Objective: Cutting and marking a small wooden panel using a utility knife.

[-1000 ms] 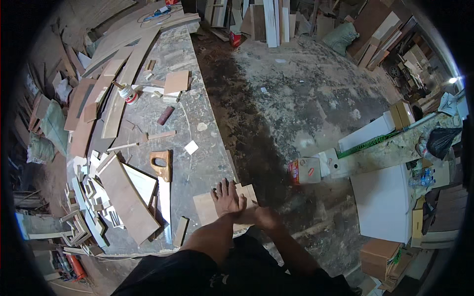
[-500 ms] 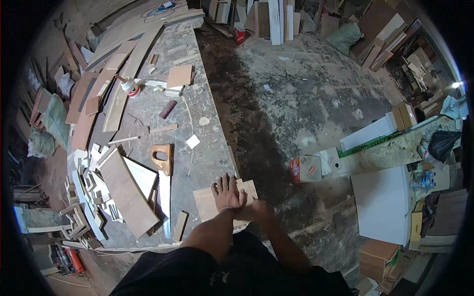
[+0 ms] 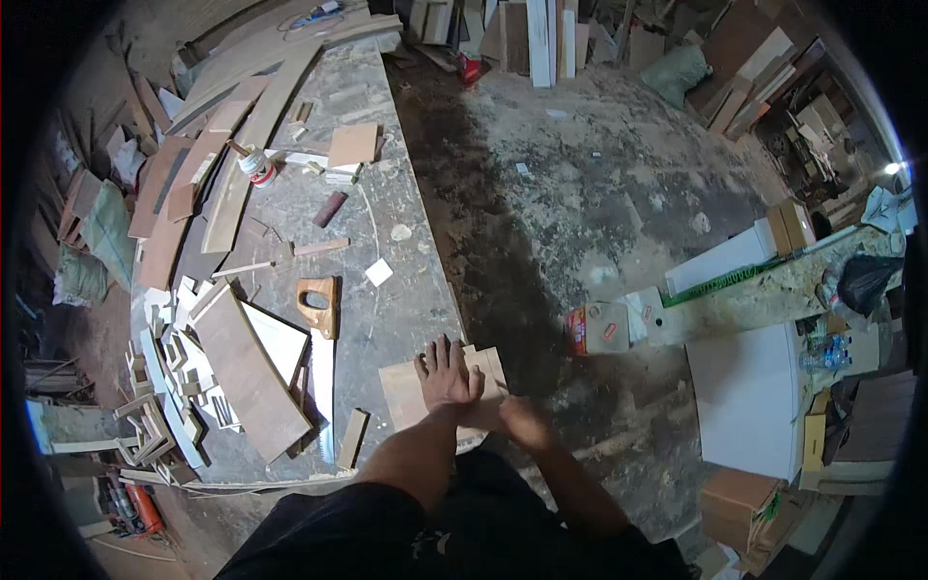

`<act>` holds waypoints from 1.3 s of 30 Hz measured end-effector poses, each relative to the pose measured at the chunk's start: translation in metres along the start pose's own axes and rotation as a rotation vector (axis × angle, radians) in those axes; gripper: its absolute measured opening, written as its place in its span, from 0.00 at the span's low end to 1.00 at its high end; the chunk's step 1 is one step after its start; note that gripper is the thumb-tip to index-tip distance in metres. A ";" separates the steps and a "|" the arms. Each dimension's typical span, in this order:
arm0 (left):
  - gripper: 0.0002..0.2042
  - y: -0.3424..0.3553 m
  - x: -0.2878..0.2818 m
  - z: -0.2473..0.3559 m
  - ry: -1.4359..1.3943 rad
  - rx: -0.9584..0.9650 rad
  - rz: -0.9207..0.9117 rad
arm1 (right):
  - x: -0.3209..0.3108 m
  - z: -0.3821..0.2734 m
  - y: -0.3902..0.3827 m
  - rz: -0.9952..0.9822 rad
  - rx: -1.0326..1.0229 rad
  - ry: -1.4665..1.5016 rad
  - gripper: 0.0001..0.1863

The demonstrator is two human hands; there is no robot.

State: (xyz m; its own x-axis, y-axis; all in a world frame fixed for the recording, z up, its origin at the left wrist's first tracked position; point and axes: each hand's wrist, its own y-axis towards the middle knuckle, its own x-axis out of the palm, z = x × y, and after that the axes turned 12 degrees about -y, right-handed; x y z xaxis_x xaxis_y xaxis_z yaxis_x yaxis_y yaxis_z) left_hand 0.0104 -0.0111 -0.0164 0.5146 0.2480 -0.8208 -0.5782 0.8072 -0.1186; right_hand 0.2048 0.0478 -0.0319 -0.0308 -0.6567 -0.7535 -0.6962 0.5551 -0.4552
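Observation:
My left hand (image 3: 449,379) lies flat with its fingers spread, on top of a pale wooden board (image 3: 401,391) at the table's near right corner. A second light wood piece (image 3: 486,363) shows beside the fingers and reaches past the table edge. Just off the right side of these pieces, my right hand (image 3: 528,423) is closed and a little blurred. What it grips, if anything, is hard to make out. Left of the board lie a small wood block (image 3: 354,440) and a handsaw (image 3: 319,309) with a wooden handle.
Plywood offcuts (image 3: 249,372) and small frame pieces are heaped on the worktable (image 3: 387,329) at left. Farther back stand a white glue bottle (image 3: 257,167) and a square wood piece (image 3: 354,144). A can (image 3: 596,329) sits right, beside a low bench (image 3: 754,307).
My right hand has shifted to the right, away from my left wrist, opening a gap between them. My left hand stays pressed on the board.

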 end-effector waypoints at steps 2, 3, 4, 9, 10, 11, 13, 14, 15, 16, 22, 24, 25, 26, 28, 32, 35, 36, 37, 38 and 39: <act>0.38 0.002 -0.009 -0.001 0.004 -0.022 0.020 | -0.004 -0.011 -0.023 0.625 -0.472 0.020 0.16; 0.37 0.006 0.010 0.030 -0.039 0.064 0.012 | 0.020 0.050 -0.029 0.383 -0.310 -0.154 0.18; 0.37 0.004 0.012 0.029 -0.038 0.063 -0.001 | 0.016 0.050 -0.023 0.377 -0.299 -0.149 0.18; 0.36 0.003 -0.007 0.010 -0.001 0.028 0.056 | -0.052 -0.032 -0.012 -0.094 0.076 0.105 0.13; 0.36 0.004 -0.004 0.013 0.012 0.039 0.064 | -0.073 -0.044 -0.014 -0.188 -0.056 -0.331 0.13; 0.36 0.004 -0.003 0.013 -0.015 0.051 0.075 | -0.069 -0.043 -0.011 -0.185 -0.055 -0.333 0.13; 0.36 0.007 -0.004 0.019 -0.025 0.053 0.056 | -0.049 -0.030 -0.004 -0.141 0.108 -0.222 0.12; 0.36 0.007 -0.002 0.026 -0.036 0.057 0.031 | -0.030 -0.011 -0.005 -0.134 0.118 -0.227 0.12; 0.37 0.009 0.005 0.042 -0.054 0.083 0.023 | -0.005 0.016 -0.017 0.207 -0.024 -0.143 0.12; 0.37 0.010 0.006 0.038 -0.049 0.078 0.029 | -0.006 0.008 -0.015 0.536 -0.216 -0.050 0.14; 0.37 0.001 -0.002 -0.003 0.011 -0.004 0.055 | -0.079 -0.079 -0.019 -0.180 -0.028 -0.433 0.10; 0.37 0.003 -0.006 0.012 0.003 -0.005 0.035 | -0.051 -0.038 -0.034 -0.177 0.052 -0.361 0.08; 0.37 0.007 -0.001 0.024 -0.022 0.021 0.020 | -0.021 0.004 -0.036 0.293 -0.113 -0.262 0.10; 0.37 0.010 0.013 0.047 -0.065 0.071 -0.017 | 0.022 0.030 -0.037 0.767 -0.252 -0.180 0.12; 0.37 0.010 0.000 0.030 -0.023 -0.007 -0.019 | 0.006 -0.012 -0.024 0.457 -0.121 -0.206 0.12; 0.37 0.009 0.004 0.028 -0.024 0.010 0.011 | -0.016 0.008 -0.033 0.206 -0.031 0.384 0.13; 0.36 0.006 -0.001 0.007 -0.005 -0.013 0.029 | -0.079 -0.057 -0.034 -0.043 0.077 -0.169 0.08; 0.36 0.006 0.002 0.009 -0.010 -0.007 0.028 | -0.082 -0.053 -0.033 -0.038 0.083 -0.172 0.08; 0.36 0.005 0.001 0.007 -0.010 0.003 0.049 | -0.079 -0.047 -0.027 -0.050 -0.009 -0.200 0.08; 0.36 0.007 0.000 0.004 -0.011 0.011 0.072 | -0.075 -0.041 -0.018 -0.062 -0.102 -0.231 0.08; 0.35 0.008 0.002 0.009 -0.030 0.039 0.101 | -0.054 -0.022 -0.011 -0.059 -0.088 -0.232 0.08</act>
State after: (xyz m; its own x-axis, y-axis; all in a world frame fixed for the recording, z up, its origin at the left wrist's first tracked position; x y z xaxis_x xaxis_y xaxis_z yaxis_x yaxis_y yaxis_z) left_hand 0.0124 0.0007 -0.0142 0.4741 0.3451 -0.8101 -0.6033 0.7974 -0.0133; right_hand 0.1984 0.0660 0.0238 0.1695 -0.5463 -0.8202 -0.7522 0.4660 -0.4658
